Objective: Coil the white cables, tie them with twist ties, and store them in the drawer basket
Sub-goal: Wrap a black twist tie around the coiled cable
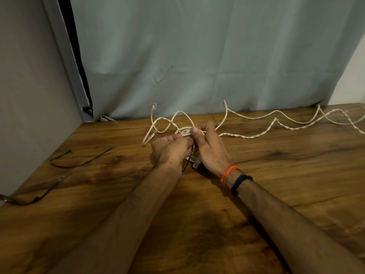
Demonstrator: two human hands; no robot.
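The coil of white cable is sitting near the back middle of the table, gathered between both hands. The left hand is curling its fingers around the near side of the loops, and the right hand is pinching them from the other side, thumb on top. A dark tie is dangling between the palms, so the step looks like binding the bundle. To do it well, the loops should be held tight and even while the tie is being wrapped round and twisted snug. A plug is hanging just below the right palm. A second, loose cable is trailing off the right edge, partly twisted on itself. Spare ties are lying far left. The hands are covering most of the coil, and how the tie runs cannot be told. No drawer basket is showing.
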